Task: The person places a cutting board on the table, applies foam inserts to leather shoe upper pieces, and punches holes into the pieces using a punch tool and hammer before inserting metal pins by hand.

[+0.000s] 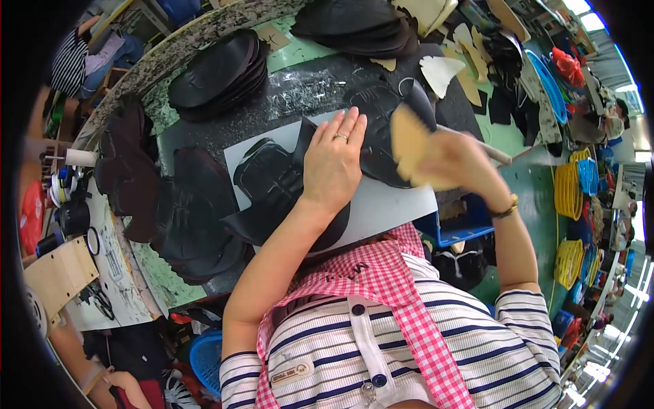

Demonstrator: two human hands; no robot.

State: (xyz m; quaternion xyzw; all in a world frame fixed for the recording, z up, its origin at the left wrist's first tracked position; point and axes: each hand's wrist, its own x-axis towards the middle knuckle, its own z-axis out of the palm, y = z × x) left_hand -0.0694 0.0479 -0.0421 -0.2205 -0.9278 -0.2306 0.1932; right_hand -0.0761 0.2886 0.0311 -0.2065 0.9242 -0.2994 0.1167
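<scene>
Live at the bench, a handling step, it seems: left hand [334,160] flat, ungripping, over black pieces [268,170] on the pale board [392,204], blurred right hand [453,160] gripping a tan piece [411,136], next move probably needing a steady left palm.

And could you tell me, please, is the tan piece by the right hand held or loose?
Held: the tan piece juts from the right hand, fingers overlapping its lower end, both blurred.

Navy-striped white shirt [463,320] under pink-checked apron [371,267]
Dark buttons [379,380]; ring [340,135] on left hand [334,163], gold-and-dark band [507,207] at right wrist [496,194].
</scene>
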